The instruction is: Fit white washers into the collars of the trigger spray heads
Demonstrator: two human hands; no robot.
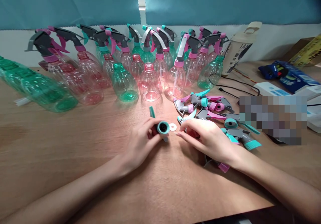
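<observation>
My left hand (144, 140) is closed around a grey and teal trigger spray head. Its teal screw collar (163, 127) faces me, showing a dark hollow inside. A flat white washer (173, 127) with a small centre hole shows just right of the collar. My right hand (207, 138) is near the washer, thumb and index fingertips slightly apart, with nothing visible between them. Loose spray heads (212, 103) in grey, pink and teal lie behind and beside this hand, which hides some of them.
Clear pink bottles (150, 83) and green bottles (124, 83) stand in rows at the back, many with spray heads on. Green bottles (45, 87) lie stacked at the left. A white tumbler (238, 50), black cable (240, 85) and blue packet (288, 75) are at the right.
</observation>
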